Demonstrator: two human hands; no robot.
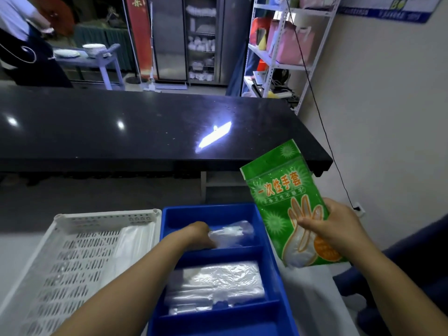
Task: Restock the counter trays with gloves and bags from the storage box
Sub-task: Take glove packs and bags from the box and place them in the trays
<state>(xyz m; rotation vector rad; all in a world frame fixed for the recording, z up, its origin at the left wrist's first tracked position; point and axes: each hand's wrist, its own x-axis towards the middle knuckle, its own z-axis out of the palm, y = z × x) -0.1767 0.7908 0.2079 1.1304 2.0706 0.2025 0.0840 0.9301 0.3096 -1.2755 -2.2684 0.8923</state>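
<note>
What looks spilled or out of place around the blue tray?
Nothing stands out. Clear gloves lie in the far compartment of the blue tray, plastic bags sit stacked in the middle one; the right hand holds the green glove packet.

A glossy black counter [145,127] spans the middle and mirrors a bright streak of light [213,137]. Behind it at 12 o'clock stands a glass-door cabinet [189,37]. At 1 o'clock is a white shelf rack [286,57]. At 10 o'clock is a cart [106,59] with stacked plates. A black cable [315,100] runs down the pale wall [388,105] to a socket [358,209] at 3 o'clock.
</note>
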